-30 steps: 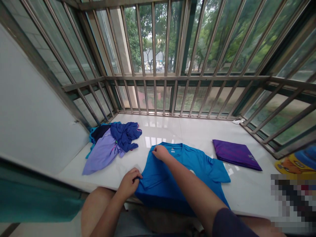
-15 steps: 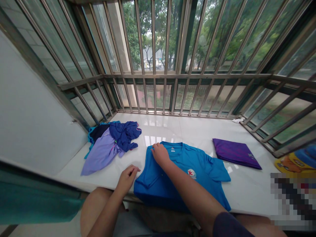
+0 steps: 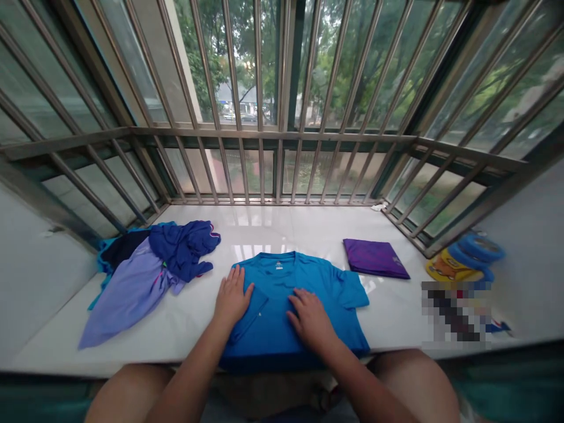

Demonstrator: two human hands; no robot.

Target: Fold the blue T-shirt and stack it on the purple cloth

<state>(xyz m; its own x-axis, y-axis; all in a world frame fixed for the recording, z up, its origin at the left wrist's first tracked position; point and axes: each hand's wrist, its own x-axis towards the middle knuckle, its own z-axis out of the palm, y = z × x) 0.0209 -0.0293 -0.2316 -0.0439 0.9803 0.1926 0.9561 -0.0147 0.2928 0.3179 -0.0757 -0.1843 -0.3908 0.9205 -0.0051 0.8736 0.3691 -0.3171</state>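
My left hand (image 3: 232,298) and right hand (image 3: 311,320) lie flat on a blue T-shirt (image 3: 282,329), my fingers (image 3: 235,281) spread apart and pressing down, clamped on nothing. The shirt sits at the middle of the bench (image 3: 282,226), collar toward the window and lower part reaching the near edge. Its left side is turned inward in a flap (image 3: 249,314) beside my left hand, while the sleeve (image 3: 355,291) on the right sticks out flat.

It feels like it would be a light, soft knit with no stiffness, so it will hold no crease unless I press it. On this polished top it could easily slide. The best hold looks like a pinch of the doubled cloth at the hem by the near edge, or the sleeve tip, with one palm left on the chest.

To the left, a heap of a navy garment (image 3: 183,249) and a lavender garment (image 3: 130,299) sits just beside the shirt, so there's little room that way. To the right, a gap separates the sleeve from a folded purple garment (image 3: 375,258). Beyond the collar, the white top runs on to the steel window bars (image 3: 259,167).
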